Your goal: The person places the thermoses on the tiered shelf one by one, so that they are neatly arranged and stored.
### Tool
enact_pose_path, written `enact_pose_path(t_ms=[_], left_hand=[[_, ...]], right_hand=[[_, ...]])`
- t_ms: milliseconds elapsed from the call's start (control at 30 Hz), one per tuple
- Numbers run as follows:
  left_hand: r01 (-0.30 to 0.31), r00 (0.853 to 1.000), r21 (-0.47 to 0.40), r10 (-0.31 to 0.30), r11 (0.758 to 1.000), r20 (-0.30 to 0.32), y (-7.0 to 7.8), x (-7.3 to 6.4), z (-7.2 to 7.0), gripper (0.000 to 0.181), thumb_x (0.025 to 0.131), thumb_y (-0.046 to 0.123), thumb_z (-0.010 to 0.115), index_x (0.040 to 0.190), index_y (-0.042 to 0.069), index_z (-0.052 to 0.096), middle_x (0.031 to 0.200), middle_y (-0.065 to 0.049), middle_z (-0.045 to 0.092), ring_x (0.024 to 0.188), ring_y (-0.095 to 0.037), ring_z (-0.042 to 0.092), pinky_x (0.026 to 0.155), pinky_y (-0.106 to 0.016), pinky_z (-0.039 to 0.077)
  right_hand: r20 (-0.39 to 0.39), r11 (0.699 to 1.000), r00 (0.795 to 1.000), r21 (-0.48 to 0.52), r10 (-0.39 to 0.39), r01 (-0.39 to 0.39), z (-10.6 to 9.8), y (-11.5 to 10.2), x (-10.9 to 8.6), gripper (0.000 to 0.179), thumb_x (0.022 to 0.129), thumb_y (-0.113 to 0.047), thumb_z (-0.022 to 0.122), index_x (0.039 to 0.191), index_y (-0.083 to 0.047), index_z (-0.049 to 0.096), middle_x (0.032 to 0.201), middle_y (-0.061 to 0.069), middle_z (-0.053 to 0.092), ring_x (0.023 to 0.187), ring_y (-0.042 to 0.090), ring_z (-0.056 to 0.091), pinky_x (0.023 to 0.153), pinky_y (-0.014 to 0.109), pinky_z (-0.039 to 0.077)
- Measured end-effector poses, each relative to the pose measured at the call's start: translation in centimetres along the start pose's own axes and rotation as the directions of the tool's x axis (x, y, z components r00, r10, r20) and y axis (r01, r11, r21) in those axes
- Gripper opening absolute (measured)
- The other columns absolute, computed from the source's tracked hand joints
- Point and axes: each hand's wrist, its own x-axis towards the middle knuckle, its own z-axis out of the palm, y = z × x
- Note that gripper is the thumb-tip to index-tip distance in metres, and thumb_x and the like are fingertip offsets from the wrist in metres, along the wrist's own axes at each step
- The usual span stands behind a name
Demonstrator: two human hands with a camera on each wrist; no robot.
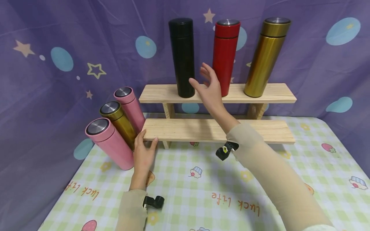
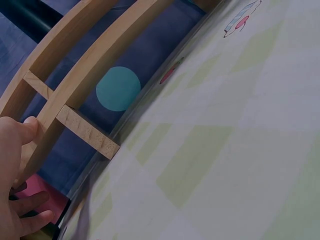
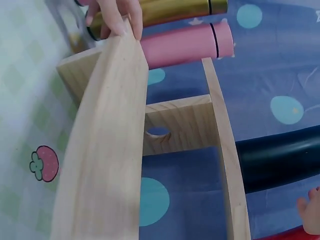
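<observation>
Right sleeve: cream cloth (image 1: 274,173), nearest the camera, running up from the lower edge, a black strap (image 1: 228,149) hanging at its cuff.
Right hand: mine (image 1: 211,88) is spread wide with the thumb well away from the fingers, in front of the red flask; I cannot tell whether any finger touches it.
Left hand: mine (image 1: 144,157) grips the near left corner of the lower shelf (image 1: 185,130), thumb on the front edge, fingers round the end.
Red flask: tall, straight cylinder (image 1: 228,48), upright on the upper shelf (image 1: 159,93), glossy, with a dark seam under the cap and a brushed-metal disc on top.
Black flask: same slim shape (image 1: 182,57), dark right to its lid, standing left of the red one.
Tall gold flask: metallic sheen (image 1: 266,61), silvery top, towards the right end of that shelf.
Short flasks: a front pink flask (image 1: 115,144), a short gold flask (image 1: 124,125) and a rear pink flask (image 1: 134,109), lined up left of the stand, all steel-topped.
Hidden: my right hand covers part of the red flask's lower side; the front pink flask and my left hand block the short gold one's base.
Cut off: from the right wrist, just a red sliver shows, and the black flask runs out of view.
Wood: pale, grained, flat planks; one upright (image 3: 180,125) has a round hole.
Cloths: green-checked tablecloth (image 1: 179,192), creased purple backdrop (image 1: 110,38).
</observation>
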Motion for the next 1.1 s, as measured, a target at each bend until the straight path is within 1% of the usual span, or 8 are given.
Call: enact_pose_path(t_ms=[200, 300, 433, 600, 667, 767, 867, 1100], left_hand=[[0.004, 1.0, 0.003, -0.004, 1.0, 0.002, 0.0, -0.1, 0.0, 0.071, 0.096, 0.05, 0.06, 0.154, 0.018, 0.033, 0.157, -0.008, 0.029, 0.132, -0.036, 0.044, 0.106, -0.056, 0.034], [0.006, 1.0, -0.001, -0.006, 1.0, 0.004, 0.0, -0.1, 0.0, 0.071, 0.096, 0.05, 0.06, 0.154, 0.019, 0.033, 0.158, -0.007, 0.029, 0.132, -0.036, 0.044, 0.106, -0.056, 0.034], [0.007, 1.0, -0.006, -0.007, 1.0, 0.006, 0.0, -0.1, 0.0, 0.072, 0.096, 0.051, 0.059, 0.154, 0.019, 0.033, 0.158, -0.007, 0.028, 0.132, -0.034, 0.045, 0.105, -0.056, 0.034], [0.006, 1.0, -0.002, -0.006, 1.0, 0.007, -0.1, -0.1, 0.0, 0.072, 0.096, 0.053, 0.058, 0.154, 0.019, 0.033, 0.157, -0.007, 0.029, 0.131, -0.034, 0.045, 0.105, -0.056, 0.035], [0.006, 1.0, 0.002, -0.006, 1.0, 0.009, -0.1, 0.0, 0.0, 0.072, 0.096, 0.053, 0.058, 0.155, 0.019, 0.032, 0.158, -0.007, 0.029, 0.131, -0.034, 0.045, 0.105, -0.056, 0.035], [0.006, 1.0, 0.001, -0.006, 1.0, 0.009, -0.1, 0.0, 0.0, 0.072, 0.096, 0.053, 0.058, 0.154, 0.019, 0.032, 0.158, -0.007, 0.028, 0.131, -0.033, 0.045, 0.105, -0.056, 0.034], [0.005, 1.0, -0.003, -0.005, 1.0, 0.007, 0.0, 0.0, 0.1, 0.072, 0.096, 0.052, 0.058, 0.154, 0.019, 0.033, 0.158, -0.007, 0.028, 0.131, -0.033, 0.045, 0.105, -0.055, 0.034], [0.005, 1.0, 0.0, -0.005, 1.0, 0.003, 0.0, 0.0, 0.1, 0.071, 0.096, 0.051, 0.058, 0.154, 0.018, 0.033, 0.158, -0.008, 0.028, 0.133, -0.034, 0.043, 0.107, -0.056, 0.033]], right_hand=[[0.03, 0.998, 0.999, 0.048, -0.044, 0.043, -1.5, -0.7, -2.4, 0.064, 0.093, -0.019, 0.071, 0.149, -0.012, 0.041, 0.147, 0.003, 0.048, 0.135, 0.015, 0.043, 0.111, 0.034, 0.034], [0.032, 0.995, 0.997, 0.069, -0.071, 0.068, -2.3, -0.9, -3.6, 0.062, 0.093, -0.015, 0.069, 0.149, -0.01, 0.042, 0.146, 0.004, 0.049, 0.134, 0.017, 0.044, 0.112, 0.037, 0.034], [0.031, 0.992, 0.993, 0.055, -0.114, 0.112, -3.4, -1.0, -5.1, 0.062, 0.093, -0.01, 0.069, 0.148, -0.004, 0.041, 0.145, 0.008, 0.05, 0.133, 0.022, 0.046, 0.111, 0.041, 0.035], [0.04, 0.994, 0.994, 0.026, -0.103, 0.102, -5.0, -1.3, -6.5, 0.063, 0.092, -0.009, 0.07, 0.148, -0.004, 0.04, 0.145, 0.013, 0.048, 0.134, 0.026, 0.045, 0.111, 0.042, 0.035], [0.046, 0.996, 0.995, 0.013, -0.089, 0.089, -5.7, -1.5, -7.0, 0.063, 0.093, -0.01, 0.069, 0.149, -0.006, 0.041, 0.146, 0.012, 0.048, 0.134, 0.023, 0.045, 0.112, 0.04, 0.034], [0.055, 0.995, 0.994, -0.004, -0.095, 0.095, -6.8, -1.6, -8.0, 0.062, 0.093, -0.008, 0.069, 0.149, -0.008, 0.042, 0.146, 0.008, 0.049, 0.133, 0.018, 0.046, 0.111, 0.037, 0.035], [0.057, 0.994, 0.993, -0.01, -0.104, 0.105, -7.7, -1.4, -8.8, 0.061, 0.093, -0.004, 0.067, 0.148, -0.008, 0.042, 0.144, 0.005, 0.051, 0.132, 0.018, 0.047, 0.11, 0.037, 0.035], [0.031, 0.994, 0.994, -0.002, -0.107, 0.107, -9.6, -0.9, -10.7, 0.06, 0.092, 0.004, 0.066, 0.147, -0.008, 0.046, 0.142, 0.013, 0.052, 0.129, 0.024, 0.05, 0.109, 0.036, 0.036]])
